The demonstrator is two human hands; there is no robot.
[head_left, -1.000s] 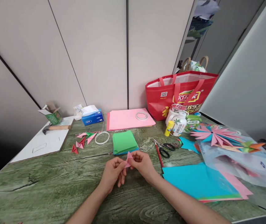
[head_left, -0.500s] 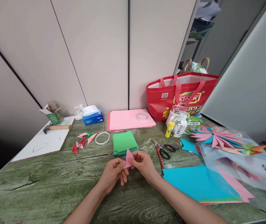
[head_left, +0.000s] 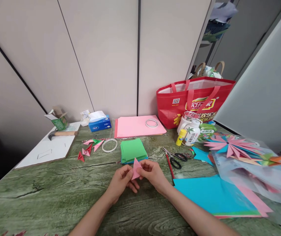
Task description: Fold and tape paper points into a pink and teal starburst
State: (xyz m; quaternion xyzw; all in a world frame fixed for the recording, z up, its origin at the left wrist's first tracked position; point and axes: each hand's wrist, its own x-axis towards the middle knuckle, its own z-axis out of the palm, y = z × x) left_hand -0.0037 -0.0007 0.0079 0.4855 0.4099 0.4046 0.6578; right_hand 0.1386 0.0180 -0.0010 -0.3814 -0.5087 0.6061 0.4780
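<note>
A small pink piece of folded paper (head_left: 136,169), pointed at the top, is held between both hands above the table. My left hand (head_left: 122,182) pinches its left edge with thumb and forefinger, the other fingers curled below. On the other side, my right hand (head_left: 151,172) has its thumb pressed on the paper's face, fingers behind it. Just beyond the hands lies a stack of green paper squares (head_left: 133,149), with blue sheets under it. Several small folded paper pieces (head_left: 86,150) in pink, red and green lie to the left, beside a white tape roll (head_left: 109,145).
Scissors (head_left: 176,160), a red pencil (head_left: 170,166) and a glue stick (head_left: 181,137) lie or stand right of the hands. Blue sheets (head_left: 209,193) and a plastic bag with paper stars are farther right. Behind are pink sheets (head_left: 133,126), a tissue box (head_left: 99,124) and a red bag (head_left: 167,108). A hammer (head_left: 63,133) rests on a white board.
The view has shifted slightly, so the scene sits a little farther right. Both hands still hold the pink paper, with the left fingers moved slightly beneath it.
</note>
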